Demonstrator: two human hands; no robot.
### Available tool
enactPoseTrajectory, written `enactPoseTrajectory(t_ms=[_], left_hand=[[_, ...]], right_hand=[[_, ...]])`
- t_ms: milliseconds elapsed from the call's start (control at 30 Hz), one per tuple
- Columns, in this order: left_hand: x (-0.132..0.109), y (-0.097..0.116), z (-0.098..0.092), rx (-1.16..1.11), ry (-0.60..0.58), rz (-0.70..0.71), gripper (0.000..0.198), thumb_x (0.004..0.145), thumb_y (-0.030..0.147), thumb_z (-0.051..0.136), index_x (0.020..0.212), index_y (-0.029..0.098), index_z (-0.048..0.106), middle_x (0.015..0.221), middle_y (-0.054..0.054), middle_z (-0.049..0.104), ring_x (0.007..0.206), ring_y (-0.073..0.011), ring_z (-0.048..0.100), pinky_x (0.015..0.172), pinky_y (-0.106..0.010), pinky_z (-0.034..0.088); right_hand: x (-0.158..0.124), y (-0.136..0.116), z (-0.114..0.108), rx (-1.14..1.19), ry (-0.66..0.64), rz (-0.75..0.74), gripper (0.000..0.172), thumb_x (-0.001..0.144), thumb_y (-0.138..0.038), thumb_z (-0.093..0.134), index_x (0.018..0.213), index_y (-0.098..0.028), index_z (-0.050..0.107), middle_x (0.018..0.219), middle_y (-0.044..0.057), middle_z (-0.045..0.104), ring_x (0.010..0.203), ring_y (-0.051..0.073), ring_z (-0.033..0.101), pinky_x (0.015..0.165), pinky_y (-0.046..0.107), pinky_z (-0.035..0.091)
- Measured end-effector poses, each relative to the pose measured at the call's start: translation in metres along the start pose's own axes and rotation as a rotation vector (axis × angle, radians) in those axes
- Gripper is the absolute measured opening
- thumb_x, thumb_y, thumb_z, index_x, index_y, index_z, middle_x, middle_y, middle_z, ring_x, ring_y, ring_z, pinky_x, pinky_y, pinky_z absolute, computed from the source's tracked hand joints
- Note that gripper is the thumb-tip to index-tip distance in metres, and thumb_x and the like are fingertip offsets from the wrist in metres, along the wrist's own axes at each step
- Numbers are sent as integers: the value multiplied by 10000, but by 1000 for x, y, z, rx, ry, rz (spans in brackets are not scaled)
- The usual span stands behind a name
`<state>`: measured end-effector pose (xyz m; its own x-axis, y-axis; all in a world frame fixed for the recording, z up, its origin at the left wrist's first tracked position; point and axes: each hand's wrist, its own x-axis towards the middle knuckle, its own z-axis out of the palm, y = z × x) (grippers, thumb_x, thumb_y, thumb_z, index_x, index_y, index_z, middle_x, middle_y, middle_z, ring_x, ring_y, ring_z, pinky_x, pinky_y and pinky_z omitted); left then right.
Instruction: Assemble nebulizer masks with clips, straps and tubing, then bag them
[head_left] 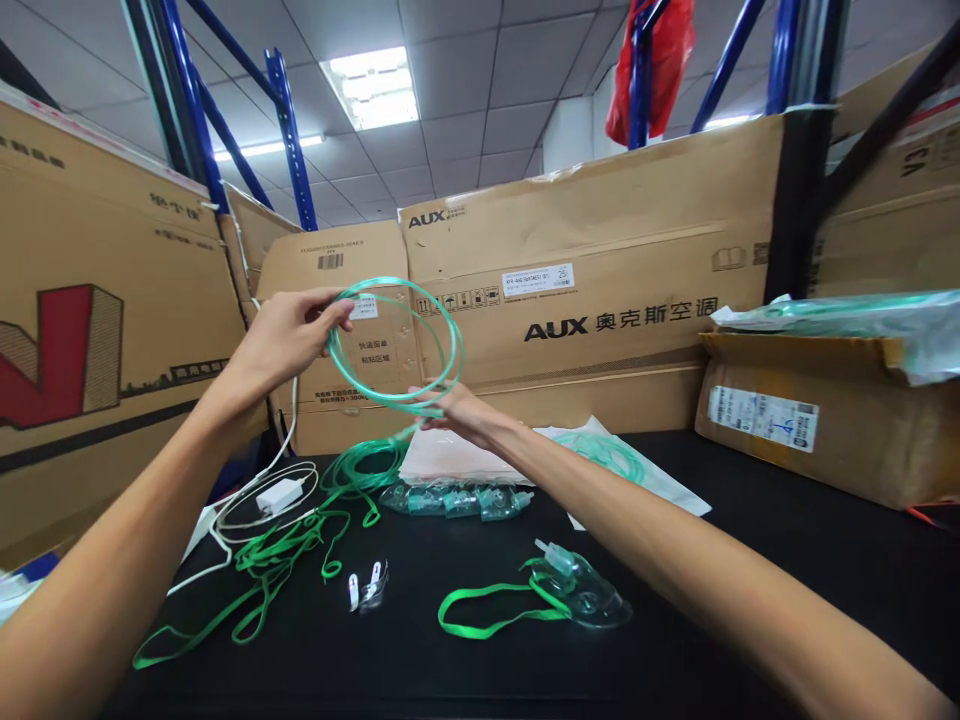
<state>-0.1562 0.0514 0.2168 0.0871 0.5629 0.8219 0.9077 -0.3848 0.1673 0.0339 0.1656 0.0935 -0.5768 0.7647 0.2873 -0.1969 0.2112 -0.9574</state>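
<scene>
My left hand [296, 325] pinches the upper left side of a coiled green oxygen tube [390, 398], raised above the back of the black table. At the coil's lower right, my right hand [454, 408] is closed round the strands, its fingertips partly hidden. Below lies more green tubing [367, 470]. Beside it, several clear oxygen masks [461, 502] rest in a row in front of a stack of white sheets [442, 455]. Nearer to me is a single oxygen mask [589, 595] with a green elastic strap [469, 631].
Green straps [262, 570] lie tangled at left by a white adapter [280, 496] and its cable. Small metal clips [367, 587] sit mid-table. Another tube coil [604, 452] rests on white packaging. Large cardboard boxes [600, 250] wall the back; a smaller carton [802, 420] stands at right.
</scene>
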Motion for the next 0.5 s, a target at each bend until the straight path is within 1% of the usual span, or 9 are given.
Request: enactPoseTrajectory(t_ms=[67,133,200,267,333,367,400,433,500], left_hand=[[-14,4,10,-111,-20,-36,385,948,466,541,1041,152,746,799,-38,695,533,-111,499,526,-225,408],[-35,5,22,-245,-44,-109,451,943,516,553,1175,164,713,845,-45,700,574,-128,537,510,-218,434],[-64,6,36,-357,-111,-200,511,926,565,578,1224,164,688,842,-44,690,594,-142,560,490,-217,445],[-99,7,51,-441,-199,-266,538,935,591,568,1276,182,646,861,-26,674,558,-133,559,496,-231,463],[-133,11,66,-505,-291,-313,539,949,602,545,1294,194,620,845,-9,653,554,-140,574,517,-246,483],[-147,13,72,-527,-340,-333,545,957,603,532,1318,201,601,867,-9,655,555,-143,581,537,-257,492],[-160,16,78,-543,-378,-360,555,956,612,523,1321,199,593,871,-8,652,546,-145,585,548,-267,500],[-169,19,83,-556,-406,-386,566,958,619,513,1331,199,583,890,-10,651,549,-148,596,566,-276,507],[-179,25,92,-566,-438,-418,588,958,630,495,1341,190,571,905,-14,651,539,-152,608,581,-285,505]], right_hand=[[-24,0,-13,-83,7,0,287,986,-325,645,1222,-162,630,1191,78,676,967,211,693,815,401,603],[-55,3,-25,-169,-17,25,260,986,-328,645,1178,-152,648,1153,73,690,951,205,696,817,398,599],[-90,5,-37,-257,-70,62,234,985,-343,644,1111,-146,670,1081,58,712,911,194,704,820,397,594],[-125,4,-47,-351,-135,88,220,963,-353,669,1029,-147,703,972,38,737,896,192,711,842,392,580],[-156,0,-55,-467,-162,115,202,903,-361,721,907,-161,746,834,11,745,848,204,711,833,363,562],[-169,-3,-58,-536,-156,127,221,877,-377,738,850,-159,761,780,12,743,807,218,705,811,366,553],[-181,-5,-61,-604,-132,133,254,878,-405,727,843,-158,776,790,27,754,816,238,703,824,382,541],[-192,-7,-62,-665,-92,131,298,890,-443,702,881,-159,791,856,52,773,865,263,703,859,405,527],[-213,-7,-63,-754,-1,129,417,915,-515,650,1093,-162,781,1109,109,772,1062,318,676,987,458,477]])
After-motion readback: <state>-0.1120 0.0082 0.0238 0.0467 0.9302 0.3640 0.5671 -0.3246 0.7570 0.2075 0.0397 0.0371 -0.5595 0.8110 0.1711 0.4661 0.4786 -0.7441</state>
